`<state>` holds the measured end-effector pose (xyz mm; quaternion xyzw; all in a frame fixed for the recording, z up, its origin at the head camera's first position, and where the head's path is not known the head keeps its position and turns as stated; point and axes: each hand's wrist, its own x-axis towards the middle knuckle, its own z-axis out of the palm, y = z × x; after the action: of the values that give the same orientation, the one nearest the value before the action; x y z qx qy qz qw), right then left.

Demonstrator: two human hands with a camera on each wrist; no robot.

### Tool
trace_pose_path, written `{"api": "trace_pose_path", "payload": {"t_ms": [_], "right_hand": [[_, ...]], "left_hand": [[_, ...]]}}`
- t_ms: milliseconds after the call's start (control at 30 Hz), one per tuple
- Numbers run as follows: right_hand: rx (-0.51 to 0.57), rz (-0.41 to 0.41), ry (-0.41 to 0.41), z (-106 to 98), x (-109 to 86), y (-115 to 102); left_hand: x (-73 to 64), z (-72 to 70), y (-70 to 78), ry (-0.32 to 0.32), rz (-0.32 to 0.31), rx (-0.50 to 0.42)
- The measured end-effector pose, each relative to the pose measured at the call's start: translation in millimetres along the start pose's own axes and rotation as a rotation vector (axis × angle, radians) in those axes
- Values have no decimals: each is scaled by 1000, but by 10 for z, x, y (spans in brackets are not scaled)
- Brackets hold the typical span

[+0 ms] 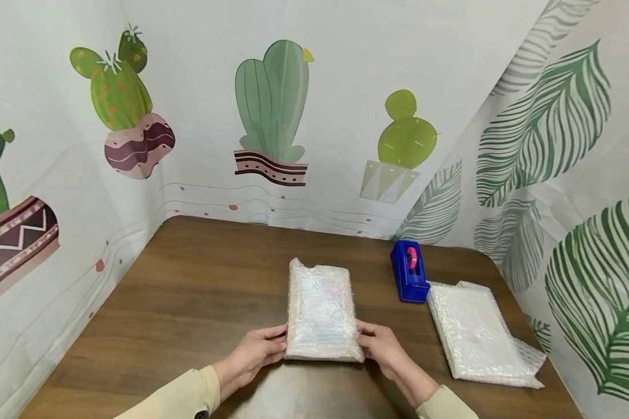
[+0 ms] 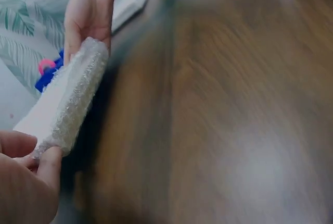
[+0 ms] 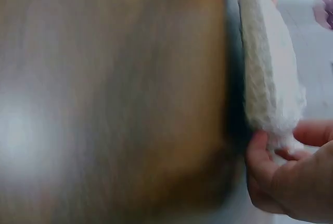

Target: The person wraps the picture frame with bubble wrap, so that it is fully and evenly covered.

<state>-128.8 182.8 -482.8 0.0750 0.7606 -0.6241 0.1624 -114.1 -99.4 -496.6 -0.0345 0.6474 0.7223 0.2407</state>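
A flat rectangular package in bubble wrap (image 1: pixel 322 314) is held at the middle front of the table, its clear wrapping catching the light. My left hand (image 1: pixel 254 352) grips its left edge near the lower corner, thumb along the side. On the opposite edge my right hand (image 1: pixel 382 346) pinches it at about the same height. In the left wrist view, the thick bubble-wrapped edge (image 2: pixel 78 104) runs between both hands. The right wrist view shows thumb and fingers (image 3: pixel 263 153) on either side of the package's end. Through the wrap, its contents show only as pale, faint colours.
A blue tape dispenser (image 1: pixel 411 285) with a pink core (image 1: pixel 412 258) stands right of the package. Beside it, near the table's right edge, lies a second bubble-wrapped package (image 1: pixel 474 337) with a loose flap. A cactus-and-leaf printed cloth (image 1: pixel 335 75) hangs behind the brown wooden table (image 1: pixel 199 279).
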Motion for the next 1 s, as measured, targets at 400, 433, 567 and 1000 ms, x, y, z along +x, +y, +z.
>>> {"api": "trace_pose_path", "payload": {"t_ms": [400, 433, 567, 1000], "right_hand": [[-147, -36, -143, -1016, -192, -323], [-185, -32, -123, -1098, -210, -357], [-359, -28, -45, -1427, -274, -468], [-573, 31, 136, -2429, -586, -468]], "left_hand": [[21, 661, 242, -208, 37, -81], [32, 742, 266, -223, 35, -93], [107, 1062, 397, -275, -1, -122], [417, 2108, 727, -475, -70, -83]]}}
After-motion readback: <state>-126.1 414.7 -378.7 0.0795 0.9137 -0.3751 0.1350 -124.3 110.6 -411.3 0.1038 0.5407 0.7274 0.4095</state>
